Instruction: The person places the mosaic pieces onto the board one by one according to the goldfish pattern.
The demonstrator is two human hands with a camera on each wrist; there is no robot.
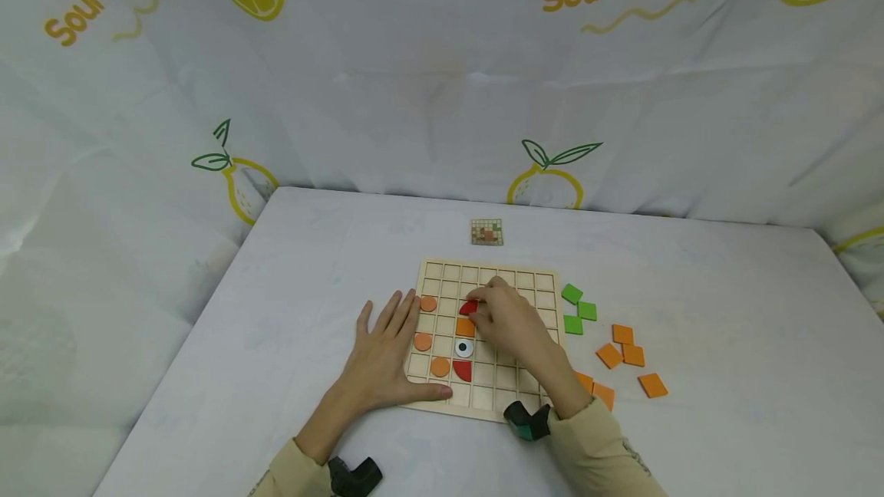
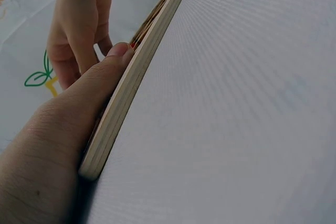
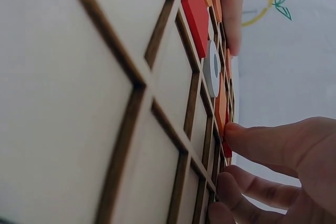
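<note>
A wooden grid board (image 1: 483, 399) lies on the white table. My left hand (image 1: 378, 363) spreads straight fingers along its left side, the thumb resting on the front edge. Over the upper middle cells, my right hand (image 1: 514, 322) pinches a red quarter-circle piece (image 1: 468, 307) between thumb and fingers, at the board's surface. Below that piece, in one column, sit an orange square (image 1: 466, 327), a white eye disc (image 1: 463, 347) and another red quarter-circle (image 1: 462, 370). Orange discs (image 1: 423, 341) occupy cells to the left. In the right wrist view, the thumb (image 3: 257, 142) touches the red piece.
Green squares (image 1: 587, 311) lie just right of the board, with several orange squares (image 1: 633, 355) farther right and nearer the front. A small patterned card (image 1: 486, 232) lies behind the board. A lemon-printed cloth (image 1: 414, 113) hangs at the back.
</note>
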